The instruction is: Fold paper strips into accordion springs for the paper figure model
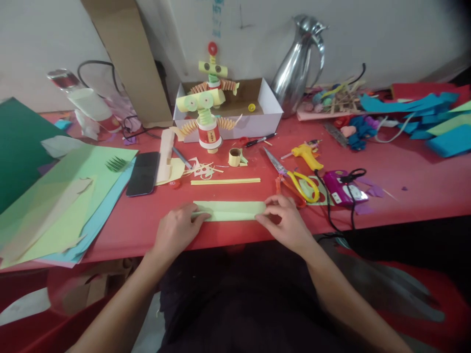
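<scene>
A pale green strip of paper (pixel 231 211) lies lengthwise near the front edge of the red table, with a crease along it. My left hand (pixel 180 223) pinches its left end between thumb and fingers. At the right end, my right hand (pixel 281 219) grips the paper the same way. Just beyond it rests a thin folded yellow paper strip (pixel 225 181). A small rolled paper ring (pixel 234 157) stands farther back, beside paper scraps (pixel 203 169). Scissors with yellow and orange handles (pixel 294 179) lie close to my right hand.
Two paper-and-cup figures (pixel 209 132) stand at a white box (pixel 239 128). A phone (pixel 143 173) and coloured paper sheets (pixel 84 166) lie left. To the right are a yellow glue gun (pixel 307 156), a purple power strip (pixel 344 188) with cables, and a metal jug (pixel 296 63) behind.
</scene>
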### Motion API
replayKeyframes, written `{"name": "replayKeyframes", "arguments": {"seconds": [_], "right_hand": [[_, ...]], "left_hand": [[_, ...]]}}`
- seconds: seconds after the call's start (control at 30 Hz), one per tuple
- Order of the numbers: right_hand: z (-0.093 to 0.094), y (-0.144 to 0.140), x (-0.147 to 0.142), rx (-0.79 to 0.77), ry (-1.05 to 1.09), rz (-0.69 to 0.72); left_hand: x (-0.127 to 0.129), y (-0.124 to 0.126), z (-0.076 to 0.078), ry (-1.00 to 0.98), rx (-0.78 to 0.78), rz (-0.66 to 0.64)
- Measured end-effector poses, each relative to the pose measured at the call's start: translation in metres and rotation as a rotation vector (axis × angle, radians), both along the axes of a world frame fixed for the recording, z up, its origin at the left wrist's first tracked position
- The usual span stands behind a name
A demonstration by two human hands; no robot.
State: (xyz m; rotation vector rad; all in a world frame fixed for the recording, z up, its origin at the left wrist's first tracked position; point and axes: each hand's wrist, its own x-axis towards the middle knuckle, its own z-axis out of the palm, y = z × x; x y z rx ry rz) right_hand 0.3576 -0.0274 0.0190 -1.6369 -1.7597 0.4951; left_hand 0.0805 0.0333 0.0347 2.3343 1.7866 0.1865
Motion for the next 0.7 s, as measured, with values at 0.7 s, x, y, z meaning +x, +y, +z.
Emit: {"name": "replayKeyframes", "arguments": {"seconds": [0.7], "right_hand": [[-0.007,0.005,-0.004,0.009,-0.125,-0.052]], "left_hand": [[-0.003,-0.010,-0.009,-0.340,0.130,0.042]]}}
